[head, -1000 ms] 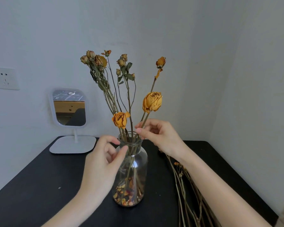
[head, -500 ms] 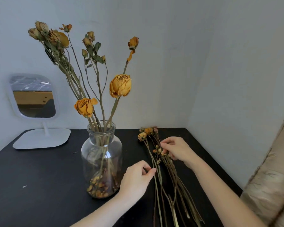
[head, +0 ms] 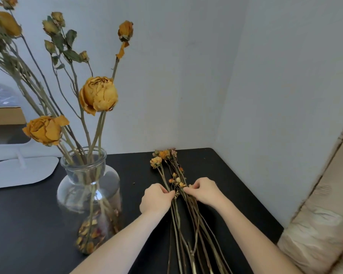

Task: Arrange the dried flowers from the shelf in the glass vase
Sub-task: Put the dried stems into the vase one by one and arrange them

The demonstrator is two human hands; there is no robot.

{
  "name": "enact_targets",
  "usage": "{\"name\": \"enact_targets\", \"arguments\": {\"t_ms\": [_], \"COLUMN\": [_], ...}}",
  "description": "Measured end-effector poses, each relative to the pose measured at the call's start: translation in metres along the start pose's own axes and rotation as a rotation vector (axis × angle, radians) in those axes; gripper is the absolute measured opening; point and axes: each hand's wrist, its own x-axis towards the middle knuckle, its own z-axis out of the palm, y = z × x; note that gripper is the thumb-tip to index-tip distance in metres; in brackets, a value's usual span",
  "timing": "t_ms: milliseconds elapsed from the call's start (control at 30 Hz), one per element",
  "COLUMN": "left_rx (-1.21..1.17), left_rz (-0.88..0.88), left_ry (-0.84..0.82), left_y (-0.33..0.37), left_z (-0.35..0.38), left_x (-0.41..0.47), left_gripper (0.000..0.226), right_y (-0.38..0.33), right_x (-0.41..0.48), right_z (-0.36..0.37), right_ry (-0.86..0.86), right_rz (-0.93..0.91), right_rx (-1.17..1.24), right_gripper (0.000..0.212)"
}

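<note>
Your loose bundle of dried yellow-orange flowers on long thin olive-brown stems is lying flat on the matte black tabletop, running from the near edge up toward the far right corner, with the flower heads pointing at the wall. The biggest heads in that bunch sit close to the far edge, faded orange and pinkish, and there are tiny shrivelled buds further down where your fingers are.

Your left hand has its fingertips pinched together on the stems at the left side of the bundle. Your right hand is doing the same from the right side, fingers curled in on the small buds. Both are touching the bunch; can't tell whether either has actually got one stem singled out.

The clear round-bellied glass vase with a narrow neck stands left of your hands, near the middle of the tabletop. It already holds several stems: two big papery golden blooms, plus smaller buds with dry green leaves up high. Loose dried petals sit in the bottom.

A white stand mirror is at the far left edge.
</note>
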Motion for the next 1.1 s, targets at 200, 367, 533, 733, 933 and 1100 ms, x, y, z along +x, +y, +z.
{"name": "enact_targets", "arguments": {"t_ms": [200,367,533,733,933,1100], "left_rx": [-0.189,-0.315,-0.352,-0.410,-0.426,-0.416], "left_rz": [-0.059,-0.036,0.002,-0.016,-0.084,-0.059], "left_ry": [-0.019,0.004,-0.012,-0.025,-0.070,-0.069], "left_y": [-0.004,-0.002,0.002,0.010,0.004,0.001], "left_z": [-0.004,-0.013,-0.022,-0.026,-0.021,-0.019], "left_x": [0.006,0.004,-0.003,-0.011,-0.015,-0.015], "left_gripper": [0.015,0.018,0.018,0.012,0.016,0.015], "right_y": [0.000,0.004,0.004,0.005,-0.001,-0.026], "right_x": [0.004,0.005,0.005,0.004,0.002,0.000], "right_z": [-0.002,-0.008,-0.014,-0.017,-0.005,0.002], "right_ry": [-0.027,-0.001,0.033,0.075,0.142,0.026], "right_rz": [0.037,0.043,0.029,-0.002,-0.031,-0.155], "right_rx": [0.033,0.068,0.067,0.059,-0.009,0.022], "right_gripper": [0.031,0.032,0.028,0.022,0.029,0.023]}}
